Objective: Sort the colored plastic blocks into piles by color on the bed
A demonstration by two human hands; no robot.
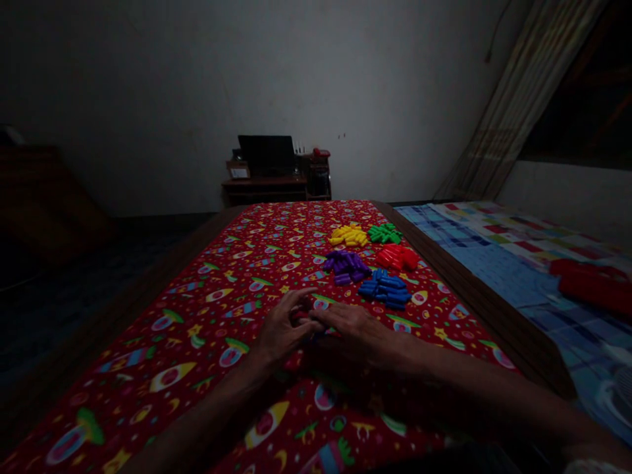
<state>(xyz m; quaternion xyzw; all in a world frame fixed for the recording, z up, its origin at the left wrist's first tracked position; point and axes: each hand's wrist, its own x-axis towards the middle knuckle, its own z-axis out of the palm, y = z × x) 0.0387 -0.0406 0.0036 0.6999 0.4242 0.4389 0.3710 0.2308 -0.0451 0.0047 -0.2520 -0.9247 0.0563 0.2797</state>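
Observation:
My left hand [287,324] is just left of the mid-table, with its index finger and thumb curved apart over the cloth. Its thumb tip meets the fingers of my right hand [354,327], which are bent and close together. A small dark bluish patch shows under the fingertips; what it is I cannot make out. Beyond my hands lie loose piles of short, tube-like pieces: blue pieces [385,288] nearest my right hand, purple pieces [346,266], red pieces [397,257], yellow pieces [348,235] and green pieces [385,233].
A red patterned cloth [197,309] covers the long table, whose brown edge [474,296] shows on the right. Beside it is a surface with blue checked bedding [474,263] and a red bundle [595,283]. A desk [266,187] with a dark monitor [266,155] stands against the far wall.

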